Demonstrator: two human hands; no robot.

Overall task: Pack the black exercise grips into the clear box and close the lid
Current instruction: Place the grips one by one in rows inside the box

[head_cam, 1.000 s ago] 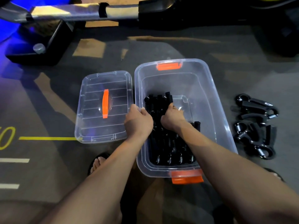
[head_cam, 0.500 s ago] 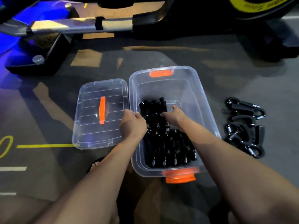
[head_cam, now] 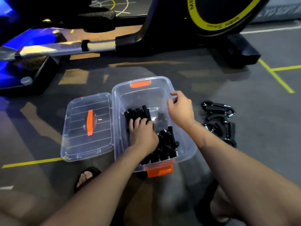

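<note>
Fingers point(head_cam: 138, 122) of the left hand point(head_cam: 143, 134) lie spread and mostly straight, pressing down on the packed grips point(head_cam: 164, 144) inside the box point(head_cam: 184, 141); nothing is curled around any one grip. Left forearm enters from the lower left and crosses the near left wall of the box.

Left of the box: lid point(head_cam: 78, 141), clear, lying flat on the floor point(head_cam: 162, 70), orange handle point(head_cam: 89, 122) facing up. Its right edge is just beside the left wall of the box. A yellow floor line point(head_cam: 32, 162) runs under its near corner.

Box: clear, open, orange latches at the far end point(head_cam: 140, 84) and near end point(head_cam: 159, 171). Black grips fill the left and near part of the floor of the box; the far right part is bare plastic.

Right hand point(head_cam: 180, 108) hangs over the right rim of the box, fingers loosely curled, thumb and forefinger close together. They hold nothing that can be made out; contact with the rim cannot be told.

Right of the box, well apart: loose grips point(head_cam: 219, 123) in a small heap on the floor.

Far side: black exercise machine point(head_cam: 179, 38) with a yellow-ringed wheel. Near side: a foot in a sandal point(head_cam: 86, 176) at lower left.
</note>
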